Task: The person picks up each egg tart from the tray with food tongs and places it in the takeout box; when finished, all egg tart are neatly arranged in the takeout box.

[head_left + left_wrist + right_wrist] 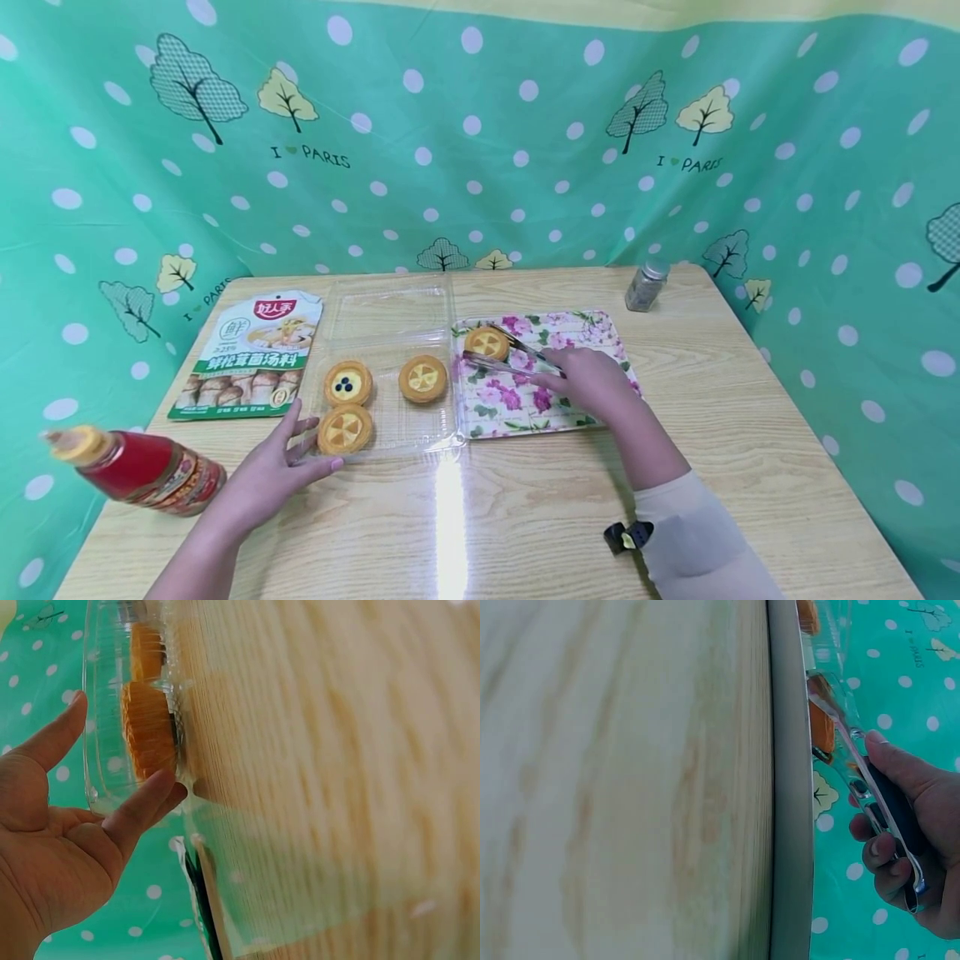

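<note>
My right hand (592,382) grips metal tongs (885,799) with dark handle grips. Between the tongs' arms is an egg tart (487,343), at the left side of a floral tray (558,408). My left hand (281,467) spreads its fairly straight fingers at the front left corner of an open clear plastic container (405,429), touching it in the left wrist view. Inside lie a tart topped with dark berries (348,384), a tart with a wedge pattern (345,429) touching it, and another patterned tart (422,379) at the right.
A soup seasoning packet (251,354) lies left of the container. Nearer my left forearm is a red sauce bottle (157,471) with a yellow cap. A small spice jar (647,286) stands at the back right of the wooden table (540,517). Green dotted cloth (480,217) hangs around.
</note>
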The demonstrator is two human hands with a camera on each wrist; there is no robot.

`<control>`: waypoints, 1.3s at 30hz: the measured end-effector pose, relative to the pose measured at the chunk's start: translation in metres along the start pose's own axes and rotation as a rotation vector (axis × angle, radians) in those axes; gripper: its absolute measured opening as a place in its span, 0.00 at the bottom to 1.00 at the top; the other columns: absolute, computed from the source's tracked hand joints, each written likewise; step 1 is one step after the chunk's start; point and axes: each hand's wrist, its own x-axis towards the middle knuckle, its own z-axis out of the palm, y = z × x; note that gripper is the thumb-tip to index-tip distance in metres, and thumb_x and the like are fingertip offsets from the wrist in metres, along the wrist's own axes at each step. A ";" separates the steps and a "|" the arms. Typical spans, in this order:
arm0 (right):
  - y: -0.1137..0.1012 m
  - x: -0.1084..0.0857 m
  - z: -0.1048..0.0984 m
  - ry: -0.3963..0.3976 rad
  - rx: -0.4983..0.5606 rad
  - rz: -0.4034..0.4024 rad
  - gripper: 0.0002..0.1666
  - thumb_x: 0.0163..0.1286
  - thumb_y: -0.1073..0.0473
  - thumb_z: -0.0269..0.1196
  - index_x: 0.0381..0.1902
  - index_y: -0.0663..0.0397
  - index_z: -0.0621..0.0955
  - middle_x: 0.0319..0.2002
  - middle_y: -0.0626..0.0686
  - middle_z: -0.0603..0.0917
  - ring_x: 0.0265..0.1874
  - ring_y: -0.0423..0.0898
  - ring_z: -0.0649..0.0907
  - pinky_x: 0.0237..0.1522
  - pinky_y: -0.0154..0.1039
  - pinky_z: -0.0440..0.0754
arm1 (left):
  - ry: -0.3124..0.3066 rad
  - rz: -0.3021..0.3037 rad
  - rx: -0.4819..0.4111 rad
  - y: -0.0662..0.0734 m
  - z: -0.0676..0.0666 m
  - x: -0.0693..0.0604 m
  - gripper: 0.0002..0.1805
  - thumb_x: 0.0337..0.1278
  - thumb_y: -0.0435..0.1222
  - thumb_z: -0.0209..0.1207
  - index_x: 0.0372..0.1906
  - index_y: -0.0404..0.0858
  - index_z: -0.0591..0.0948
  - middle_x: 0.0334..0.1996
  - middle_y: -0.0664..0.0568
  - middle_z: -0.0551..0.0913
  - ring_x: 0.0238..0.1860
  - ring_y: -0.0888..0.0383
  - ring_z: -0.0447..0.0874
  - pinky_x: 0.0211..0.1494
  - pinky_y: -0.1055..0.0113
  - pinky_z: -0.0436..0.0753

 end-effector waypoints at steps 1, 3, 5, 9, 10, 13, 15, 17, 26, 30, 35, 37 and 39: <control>0.001 -0.001 0.000 -0.001 0.004 0.002 0.41 0.69 0.28 0.53 0.69 0.47 0.72 0.64 0.56 0.77 0.62 0.59 0.78 0.62 0.58 0.76 | 0.001 0.001 0.000 0.000 0.000 0.000 0.67 0.54 0.56 0.67 0.77 0.45 0.26 0.76 0.34 0.52 0.71 0.37 0.61 0.63 0.46 0.76; 0.002 -0.002 -0.001 -0.003 0.015 0.008 0.42 0.69 0.28 0.52 0.70 0.47 0.72 0.65 0.55 0.77 0.63 0.59 0.77 0.63 0.58 0.75 | 0.001 0.001 -0.001 0.000 0.000 0.000 0.67 0.54 0.56 0.67 0.77 0.45 0.26 0.76 0.34 0.52 0.71 0.37 0.61 0.63 0.46 0.76; 0.004 -0.003 -0.001 -0.002 0.023 0.012 0.42 0.69 0.28 0.52 0.70 0.46 0.71 0.65 0.55 0.77 0.63 0.59 0.77 0.63 0.58 0.75 | 0.001 -0.001 -0.003 0.000 0.000 0.000 0.67 0.54 0.56 0.67 0.77 0.45 0.26 0.76 0.34 0.52 0.71 0.37 0.60 0.64 0.46 0.76; 0.006 -0.006 -0.004 0.018 0.030 0.008 0.42 0.68 0.28 0.53 0.70 0.46 0.72 0.64 0.56 0.77 0.61 0.60 0.78 0.61 0.59 0.77 | -0.001 -0.005 -0.008 0.000 0.000 -0.001 0.67 0.54 0.56 0.67 0.77 0.44 0.26 0.76 0.34 0.52 0.72 0.36 0.60 0.63 0.46 0.76; 0.006 -0.007 -0.005 0.025 0.031 0.005 0.42 0.68 0.28 0.53 0.70 0.47 0.72 0.64 0.56 0.78 0.61 0.60 0.79 0.60 0.59 0.77 | -0.001 -0.006 -0.010 0.000 0.000 -0.001 0.67 0.54 0.56 0.67 0.77 0.44 0.26 0.76 0.34 0.52 0.72 0.35 0.60 0.63 0.46 0.76; 0.007 -0.010 -0.008 0.043 0.037 -0.005 0.41 0.69 0.30 0.55 0.70 0.48 0.71 0.63 0.57 0.78 0.59 0.61 0.79 0.60 0.59 0.77 | -0.001 -0.008 -0.011 0.001 0.001 -0.001 0.68 0.53 0.56 0.67 0.77 0.44 0.26 0.76 0.34 0.52 0.72 0.35 0.60 0.63 0.46 0.77; 0.008 -0.012 -0.010 0.057 0.036 -0.006 0.41 0.68 0.30 0.55 0.70 0.47 0.71 0.63 0.57 0.79 0.58 0.61 0.80 0.60 0.59 0.77 | -0.002 -0.008 -0.014 0.001 0.001 -0.001 0.68 0.53 0.55 0.67 0.77 0.44 0.26 0.76 0.34 0.52 0.72 0.35 0.59 0.63 0.46 0.77; 0.008 -0.014 -0.013 0.070 0.029 -0.010 0.41 0.68 0.31 0.56 0.70 0.48 0.71 0.62 0.57 0.79 0.58 0.61 0.80 0.59 0.58 0.78 | -0.003 -0.008 -0.016 0.001 0.001 0.000 0.67 0.53 0.55 0.67 0.77 0.44 0.26 0.76 0.34 0.52 0.72 0.35 0.59 0.63 0.46 0.77; 0.001 -0.026 -0.028 0.121 0.029 -0.039 0.38 0.69 0.34 0.58 0.69 0.46 0.73 0.60 0.57 0.81 0.55 0.60 0.82 0.57 0.58 0.79 | -0.003 -0.013 -0.010 0.000 0.001 -0.001 0.67 0.54 0.56 0.67 0.77 0.45 0.26 0.76 0.34 0.53 0.71 0.34 0.59 0.62 0.46 0.77; -0.003 -0.030 -0.034 0.132 0.049 -0.065 0.39 0.68 0.32 0.58 0.69 0.46 0.73 0.59 0.57 0.82 0.55 0.58 0.83 0.58 0.57 0.79 | 0.002 -0.008 0.007 0.000 0.001 0.000 0.67 0.54 0.56 0.67 0.77 0.44 0.26 0.76 0.34 0.53 0.71 0.35 0.60 0.63 0.46 0.77; -0.011 -0.033 -0.038 0.131 0.068 -0.098 0.40 0.67 0.31 0.57 0.69 0.47 0.73 0.60 0.56 0.81 0.58 0.56 0.82 0.60 0.56 0.78 | 0.001 -0.006 0.009 0.000 0.001 0.000 0.67 0.53 0.57 0.66 0.77 0.44 0.26 0.76 0.34 0.52 0.71 0.36 0.60 0.63 0.46 0.77; -0.015 -0.035 -0.039 0.128 0.071 -0.107 0.39 0.67 0.32 0.58 0.68 0.47 0.74 0.62 0.55 0.80 0.60 0.56 0.80 0.62 0.56 0.77 | -0.001 -0.007 0.005 -0.001 0.001 0.000 0.67 0.53 0.57 0.67 0.77 0.44 0.26 0.76 0.34 0.52 0.71 0.36 0.60 0.63 0.46 0.77; -0.018 -0.036 -0.039 0.125 0.066 -0.121 0.39 0.67 0.31 0.58 0.68 0.47 0.75 0.62 0.55 0.80 0.61 0.55 0.79 0.62 0.55 0.77 | -0.002 -0.008 0.001 -0.001 0.001 0.000 0.67 0.53 0.57 0.67 0.77 0.45 0.26 0.76 0.34 0.52 0.71 0.36 0.60 0.63 0.47 0.77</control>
